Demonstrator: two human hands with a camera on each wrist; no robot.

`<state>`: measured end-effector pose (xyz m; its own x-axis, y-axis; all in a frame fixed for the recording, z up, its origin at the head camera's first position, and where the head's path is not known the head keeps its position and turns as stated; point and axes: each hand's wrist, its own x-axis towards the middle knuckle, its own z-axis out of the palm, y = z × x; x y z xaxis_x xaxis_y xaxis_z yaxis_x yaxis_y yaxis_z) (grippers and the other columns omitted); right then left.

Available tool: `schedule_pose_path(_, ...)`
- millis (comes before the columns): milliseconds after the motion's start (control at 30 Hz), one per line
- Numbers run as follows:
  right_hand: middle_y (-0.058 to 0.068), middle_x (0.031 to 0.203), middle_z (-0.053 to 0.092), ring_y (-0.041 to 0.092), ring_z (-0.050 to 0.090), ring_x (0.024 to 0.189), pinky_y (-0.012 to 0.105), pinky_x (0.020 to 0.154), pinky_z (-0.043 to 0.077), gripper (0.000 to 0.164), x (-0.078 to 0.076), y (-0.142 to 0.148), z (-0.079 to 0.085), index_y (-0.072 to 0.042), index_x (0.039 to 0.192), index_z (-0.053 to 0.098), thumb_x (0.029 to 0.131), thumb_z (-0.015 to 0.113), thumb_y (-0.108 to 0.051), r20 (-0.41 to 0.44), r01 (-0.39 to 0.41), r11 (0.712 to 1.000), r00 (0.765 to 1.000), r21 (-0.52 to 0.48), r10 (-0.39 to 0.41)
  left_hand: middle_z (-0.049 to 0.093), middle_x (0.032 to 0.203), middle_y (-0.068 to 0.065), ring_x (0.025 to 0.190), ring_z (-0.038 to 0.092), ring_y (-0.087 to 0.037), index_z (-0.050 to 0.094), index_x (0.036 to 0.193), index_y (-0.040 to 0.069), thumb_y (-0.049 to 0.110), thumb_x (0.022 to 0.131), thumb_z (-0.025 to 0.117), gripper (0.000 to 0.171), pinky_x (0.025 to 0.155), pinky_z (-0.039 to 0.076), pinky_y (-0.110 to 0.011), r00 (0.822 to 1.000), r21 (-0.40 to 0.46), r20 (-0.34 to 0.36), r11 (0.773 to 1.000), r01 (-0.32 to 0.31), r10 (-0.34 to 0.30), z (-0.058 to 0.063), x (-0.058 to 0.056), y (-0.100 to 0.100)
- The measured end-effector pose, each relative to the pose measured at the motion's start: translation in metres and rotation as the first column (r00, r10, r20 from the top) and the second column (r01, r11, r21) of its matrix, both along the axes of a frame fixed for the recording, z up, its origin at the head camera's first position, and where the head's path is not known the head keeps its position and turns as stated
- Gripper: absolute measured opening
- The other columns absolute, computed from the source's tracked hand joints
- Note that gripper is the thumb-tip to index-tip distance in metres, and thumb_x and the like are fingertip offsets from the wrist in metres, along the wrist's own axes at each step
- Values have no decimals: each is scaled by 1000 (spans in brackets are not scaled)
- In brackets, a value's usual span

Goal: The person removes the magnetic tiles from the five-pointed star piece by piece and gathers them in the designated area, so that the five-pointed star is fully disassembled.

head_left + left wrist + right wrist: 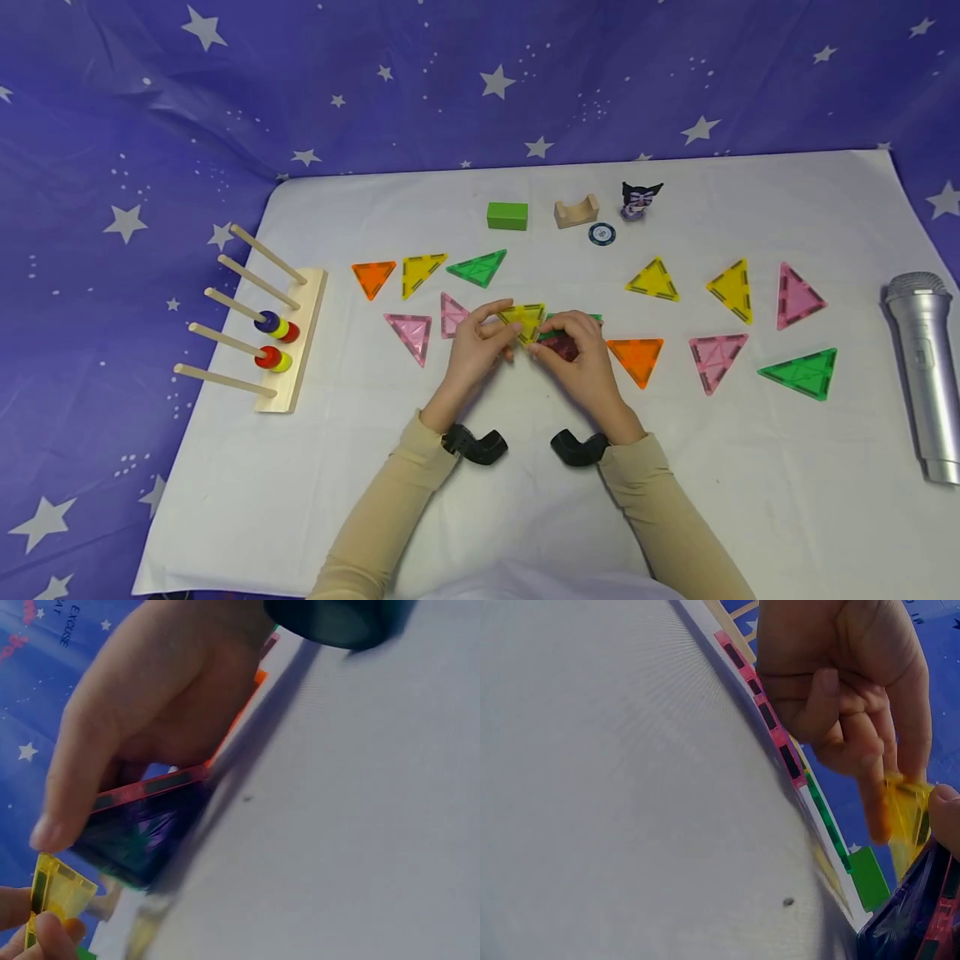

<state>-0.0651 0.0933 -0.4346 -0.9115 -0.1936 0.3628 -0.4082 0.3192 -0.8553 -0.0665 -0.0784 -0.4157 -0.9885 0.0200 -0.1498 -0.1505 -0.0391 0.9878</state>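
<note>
A translucent yellow triangle tile (522, 320) is held up between both hands. My left hand (474, 343) pinches it from the left; in the right wrist view its fingers grip the yellow tile (907, 817). My right hand (587, 367) pinches the tile's corner from the other side, fingers curled and thumb tip on its edge. Beneath the right palm is a dark translucent tile piece (146, 832) with a pink rim, partly hidden by that hand. A green tile (592, 317) shows behind the right fingers, and a pink triangle (452, 315) sits just beside the left hand.
Several triangle tiles lie on both sides, including an orange one (637, 360) by the right hand. A wooden peg rack (311, 333) with rings stands left. A green block (507, 217), wooden cradle (576, 213), chip (602, 234) and figurine (637, 202) stand behind; a microphone (924, 375) lies right.
</note>
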Motion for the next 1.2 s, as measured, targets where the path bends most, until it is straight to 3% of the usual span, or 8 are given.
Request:
schedule_pose_path(267, 4, 104, 57, 21, 43, 106, 40, 91, 28, 21, 0, 0, 0, -9, 91, 64, 73, 76, -10, 27, 14, 1000, 1000, -27, -13, 57, 70, -29, 44, 48, -22, 52, 125, 2, 5, 85, 63, 42, 36, 27, -20, 989, -14, -66, 991, -137, 136, 17, 10, -37)
schedule_pose_path(400, 9, 103, 57, 26, 43, 106, 42, 91, 27, 23, 1, -1, 1, -6, 91, 64, 71, 76, -5, 37, 22, 999, 999, -41, -21, 61, 66, -18, 44, 51, -21, 53, 123, 2, 6, 84, 64, 41, 35, 28, -20, 961, -5, -75, 963, -269, 268, 22, 20, -71)
schedule_pose_path(533, 16, 101, 57, 32, 43, 105, 42, 91, 27, 23, 6, -4, 12, 1, 89, 63, 70, 75, 2, 42, 24, 999, 999, -46, -22, 64, 65, -5, 42, 51, -15, 56, 119, 3, 7, 83, 65, 37, 34, 27, -18, 894, -38, -60, 894, -447, 445, 23, 31, -107)
schedule_pose_path(633, 19, 100, 56, 35, 42, 104, 42, 91, 27, 21, 10, -7, 26, 4, 89, 61, 71, 73, 5, 47, 19, 999, 999, -41, -17, 64, 65, -4, 42, 51, -12, 56, 118, 6, 8, 83, 66, 36, 34, 28, -17, 837, -154, -35, 824, -544, 546, 21, 39, -127)
schedule_pose_path(700, 19, 100, 56, 36, 42, 104, 41, 91, 27, 20, 12, -8, 34, 5, 89, 61, 72, 72, 5, 48, 15, 999, 999, -37, -13, 63, 65, -5, 42, 51, -11, 55, 119, 7, 8, 83, 65, 37, 36, 30, -17, 817, -254, -26, 786, -563, 577, 19, 42, -136)
schedule_pose_path(933, 18, 100, 56, 34, 42, 104, 42, 90, 28, 20, 13, -8, 37, 4, 89, 61, 73, 72, 4, 56, 17, 999, 998, -30, -15, 58, 63, -5, 43, 50, -10, 50, 123, 4, 7, 84, 63, 41, 43, 38, -18, 831, -498, -49, 708, -501, 554, 11, 46, -150)
schedule_pose_path(1100, 18, 101, 55, 34, 42, 105, 43, 91, 27, 20, 13, -8, 37, 4, 89, 61, 72, 72, 4, 68, 18, 999, 998, -29, -16, 54, 59, -2, 43, 45, -9, 46, 128, 4, 13, 83, 64, 49, 45, 37, -21, 845, -662, -66, 611, -435, 530, 7, 47, -156)
schedule_pose_path(1200, 18, 102, 55, 34, 42, 106, 45, 92, 27, 20, 13, -8, 38, 3, 89, 61, 73, 72, 3, 77, 16, 1000, 997, -23, -14, 53, 58, -4, 45, 43, -9, 45, 130, 5, 17, 85, 63, 50, 45, 34, -23, 856, -713, -74, 573, -405, 512, 7, 49, -156)
